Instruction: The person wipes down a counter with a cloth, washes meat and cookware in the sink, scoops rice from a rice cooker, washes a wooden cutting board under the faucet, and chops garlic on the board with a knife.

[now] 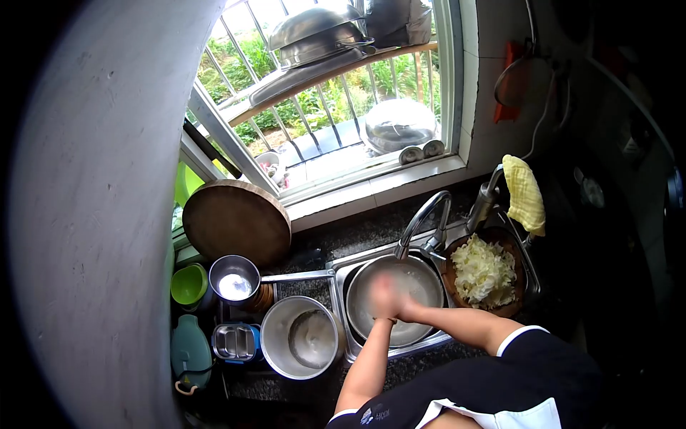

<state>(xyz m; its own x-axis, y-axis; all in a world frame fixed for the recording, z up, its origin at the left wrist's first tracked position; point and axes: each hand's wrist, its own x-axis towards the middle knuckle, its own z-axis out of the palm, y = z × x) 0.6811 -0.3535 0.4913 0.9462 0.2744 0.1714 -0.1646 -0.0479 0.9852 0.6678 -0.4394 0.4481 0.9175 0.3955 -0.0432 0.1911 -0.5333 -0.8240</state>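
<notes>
My left hand (383, 299) and my right hand (407, 309) are together over a round metal basin (429, 286) in the sink (340, 270). Their fingers are blurred, so I cannot make out whether they hold anything. Directly above them is the curved spout of the faucet (412, 230). To the right of the basin, shredded pale cabbage (484, 272) is heaped on a brown round board or tray (509, 309). Left of the sink stands a deep metal pot (277, 350) with something whitish at its bottom.
A yellow cloth (524, 194) hangs over a pipe at the right. Against the window leans a round wooden chopping board (236, 220). Farther left are a small metal bowl (234, 277), a green bowl (189, 284), a blue-sided metal container (237, 342) and a teal lidded item (190, 344).
</notes>
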